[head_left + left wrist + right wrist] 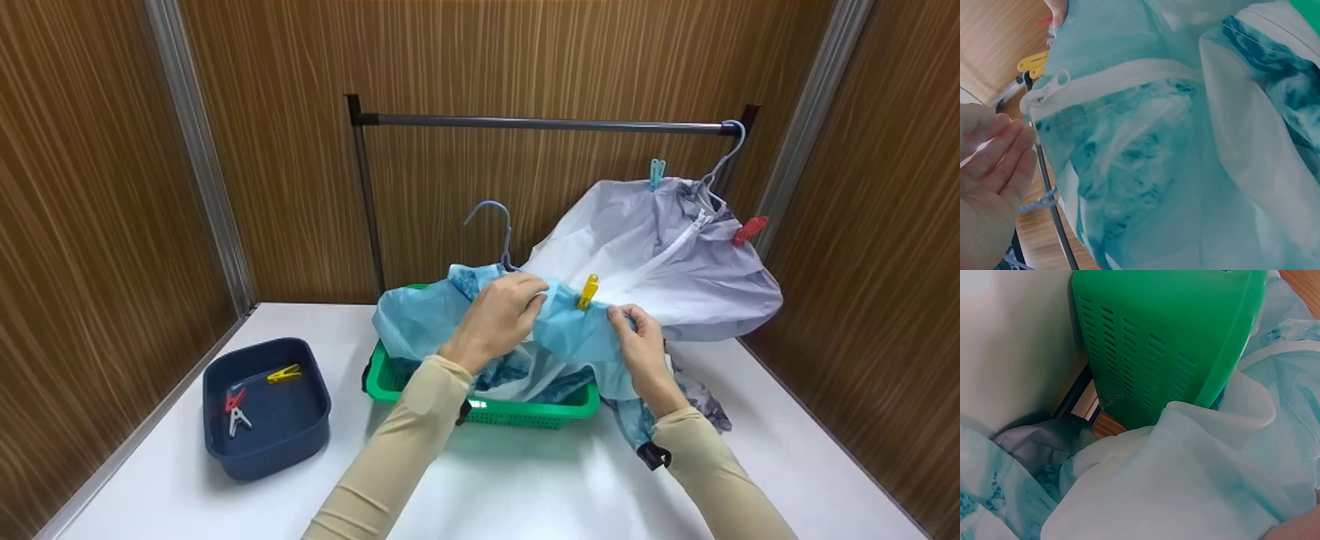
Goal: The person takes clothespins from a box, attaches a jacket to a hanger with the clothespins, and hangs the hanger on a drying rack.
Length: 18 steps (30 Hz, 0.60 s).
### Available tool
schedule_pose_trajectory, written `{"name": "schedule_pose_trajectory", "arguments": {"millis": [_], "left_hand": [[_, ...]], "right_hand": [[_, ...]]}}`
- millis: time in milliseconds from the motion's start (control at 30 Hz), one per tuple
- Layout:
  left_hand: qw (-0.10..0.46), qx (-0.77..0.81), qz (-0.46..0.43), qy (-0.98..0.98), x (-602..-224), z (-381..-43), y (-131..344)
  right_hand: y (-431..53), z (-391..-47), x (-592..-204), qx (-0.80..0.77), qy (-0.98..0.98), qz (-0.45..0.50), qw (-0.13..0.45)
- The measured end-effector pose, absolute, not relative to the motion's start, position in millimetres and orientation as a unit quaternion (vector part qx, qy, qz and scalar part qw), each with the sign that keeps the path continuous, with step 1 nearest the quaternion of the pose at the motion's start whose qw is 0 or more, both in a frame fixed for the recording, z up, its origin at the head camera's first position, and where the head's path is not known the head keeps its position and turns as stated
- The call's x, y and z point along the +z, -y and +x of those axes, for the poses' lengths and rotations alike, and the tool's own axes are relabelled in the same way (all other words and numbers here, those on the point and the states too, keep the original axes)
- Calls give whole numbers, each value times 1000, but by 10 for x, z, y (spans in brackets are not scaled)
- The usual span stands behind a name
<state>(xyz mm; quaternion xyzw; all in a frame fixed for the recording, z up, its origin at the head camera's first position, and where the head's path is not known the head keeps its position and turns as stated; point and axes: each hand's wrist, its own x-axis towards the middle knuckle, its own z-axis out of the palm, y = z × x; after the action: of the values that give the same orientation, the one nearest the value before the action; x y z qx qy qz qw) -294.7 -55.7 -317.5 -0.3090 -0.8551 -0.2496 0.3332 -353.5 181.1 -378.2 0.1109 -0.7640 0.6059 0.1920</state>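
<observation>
A light blue jacket (577,334) with darker patterned patches lies over the green basket (390,382). The blue hanger (509,234) rises from its collar, and a yellow clothespin (589,291) is clipped on its right shoulder. Beyond that clothespin, my right hand (641,349) pinches the shoulder fabric between thumb and fingers. My left hand (502,311) is at the collar; in the left wrist view its fingers (1008,154) are loosely bent beside the white zipper (1106,84), with nothing held between them. Pale draped fabric fills the lower part of the right wrist view.
A lilac-white jacket (637,240) hangs at the right end of the rack bar (540,123), with a light blue clothespin (657,174) and a red clothespin (749,230) on it. On the left stands a navy tub (266,439) holding several clothespins. Wood-patterned walls enclose the white table (180,472).
</observation>
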Motion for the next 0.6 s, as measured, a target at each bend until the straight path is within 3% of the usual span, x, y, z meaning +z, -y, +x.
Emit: {"name": "schedule_pose_trajectory", "arguments": {"millis": [600], "left_hand": [[356,-413,-271,793,-3555,-2757,1068]], "right_hand": [[-1825,-3502,-3764,611,761,107,192]]}}
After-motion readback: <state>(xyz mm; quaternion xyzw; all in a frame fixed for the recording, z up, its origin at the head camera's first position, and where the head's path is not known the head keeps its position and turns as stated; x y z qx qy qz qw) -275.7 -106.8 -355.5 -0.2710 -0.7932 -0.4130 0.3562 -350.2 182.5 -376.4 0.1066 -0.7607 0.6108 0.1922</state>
